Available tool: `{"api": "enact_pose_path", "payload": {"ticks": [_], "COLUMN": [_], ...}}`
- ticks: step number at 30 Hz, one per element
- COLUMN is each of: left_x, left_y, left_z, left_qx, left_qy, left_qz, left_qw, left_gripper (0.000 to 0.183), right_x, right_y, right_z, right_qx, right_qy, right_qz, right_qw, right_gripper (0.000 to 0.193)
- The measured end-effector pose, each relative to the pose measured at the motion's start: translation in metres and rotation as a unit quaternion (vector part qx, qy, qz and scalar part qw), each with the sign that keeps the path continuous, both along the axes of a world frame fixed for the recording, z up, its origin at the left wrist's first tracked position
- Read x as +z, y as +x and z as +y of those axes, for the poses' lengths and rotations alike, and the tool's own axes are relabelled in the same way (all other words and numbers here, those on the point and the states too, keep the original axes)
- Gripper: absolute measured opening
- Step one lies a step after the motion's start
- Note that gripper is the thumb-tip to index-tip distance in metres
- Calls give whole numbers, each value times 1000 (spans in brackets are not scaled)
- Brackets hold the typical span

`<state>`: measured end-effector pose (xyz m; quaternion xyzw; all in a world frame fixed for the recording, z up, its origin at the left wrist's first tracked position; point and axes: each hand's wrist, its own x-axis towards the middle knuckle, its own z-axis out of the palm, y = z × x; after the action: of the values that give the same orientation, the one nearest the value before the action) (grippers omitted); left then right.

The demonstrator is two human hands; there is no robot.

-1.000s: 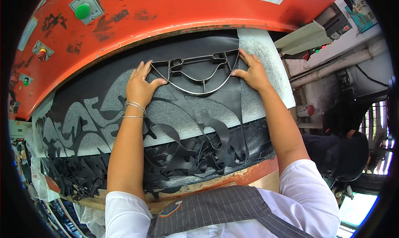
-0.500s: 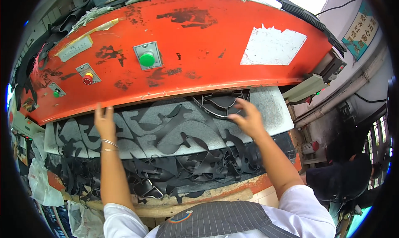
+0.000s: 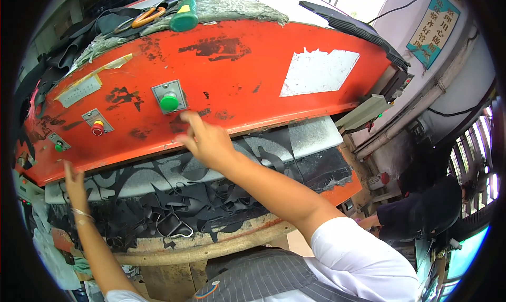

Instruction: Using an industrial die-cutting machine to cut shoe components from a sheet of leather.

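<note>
My right hand (image 3: 209, 146) is raised in front of the red machine head (image 3: 237, 85), its fingers apart and holding nothing. Its fingertips are just below a big green push button (image 3: 169, 102); I see no contact. Farther left, my left hand (image 3: 77, 186) has its fingers stretched up at the machine's lower edge, below a small green button (image 3: 59, 145); it looks empty and slightly blurred. Beneath the head lies black sheet material (image 3: 192, 167) with curved cut-outs, on a pale cutting board (image 3: 319, 136). The board's far part is hidden under the head.
Black offcuts (image 3: 221, 196) heap along the front ledge, with a metal-edged cutting die (image 3: 174, 227) among them. A red stop button (image 3: 97, 128) sits on the machine. Orange-handled scissors (image 3: 148, 17) and a green-handled tool (image 3: 184, 17) lie on top. Another person (image 3: 421, 209) is at the right.
My right hand has left the metal cutting die under the machine head and moved left and up to the big green button. My left hand has shifted left. That die is no longer visible.
</note>
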<state>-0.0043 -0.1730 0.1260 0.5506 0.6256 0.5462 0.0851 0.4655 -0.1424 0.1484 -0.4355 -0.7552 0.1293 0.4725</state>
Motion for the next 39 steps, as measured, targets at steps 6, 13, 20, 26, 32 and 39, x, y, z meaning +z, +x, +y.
{"api": "enact_pose_path", "payload": {"ticks": [6, 13, 20, 26, 32, 39], "left_x": [-41, -80, -81, -42, -36, -99], "left_y": [262, 360, 371, 370, 441, 479], "left_z": [-160, -208, -189, -134, 18, 73], "left_qx": [-250, -319, -291, -395, -397, -278], "left_qy": [-126, -138, -134, -277, -139, -119], "left_qz": [70, 235, 196, 223, 218, 320], "left_qw": [957, 908, 927, 847, 880, 898], "left_gripper": [18, 17, 19, 28, 23, 54], "right_x": [-63, -126, -105, -72, -68, -82], "right_y": [85, 115, 121, 170, 204, 223], "right_z": [-144, -237, -217, -128, 46, 93], "right_qx": [213, 105, 76, 228, -48, 51], "right_qy": [-228, -140, -147, -262, 17, -29], "right_qz": [-241, -280, -273, -207, -325, -308], "right_qw": [919, 944, 948, 915, 944, 949], "right_gripper": [54, 54, 35, 39, 67, 43]}}
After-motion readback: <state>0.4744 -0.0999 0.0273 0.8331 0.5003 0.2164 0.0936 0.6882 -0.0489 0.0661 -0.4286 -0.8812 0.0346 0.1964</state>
